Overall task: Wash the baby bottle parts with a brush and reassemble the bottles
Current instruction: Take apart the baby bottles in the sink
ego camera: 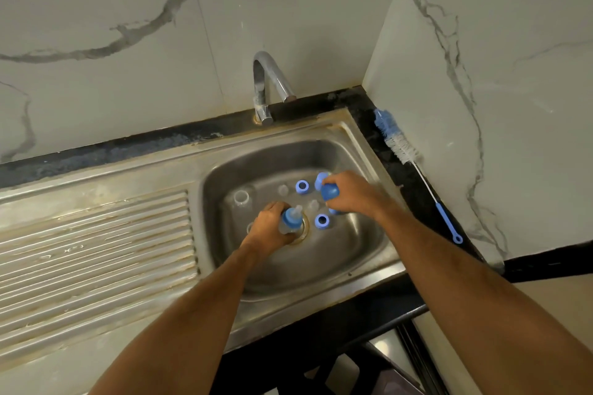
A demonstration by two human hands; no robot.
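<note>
My left hand [268, 226] grips a clear baby bottle [290, 221] with a blue collar and a teat on top, held over the drain of the steel sink [362, 253]. My right hand [353, 194] holds a blue dome cap [330, 192] above the right side of the basin. Two blue screw rings [302, 186] [322, 221] lie on the sink floor. A clear bottle body [241, 197] stands at the left of the basin, with clear teats [283, 189] near the middle. Another blue cap [320, 178] lies behind my right hand.
A blue and white bottle brush [404, 151] lies on the black counter to the right of the sink, against the marble wall. The chrome tap [266, 86] stands behind the basin, its water off. A ribbed steel drainboard [96, 250] stretches to the left.
</note>
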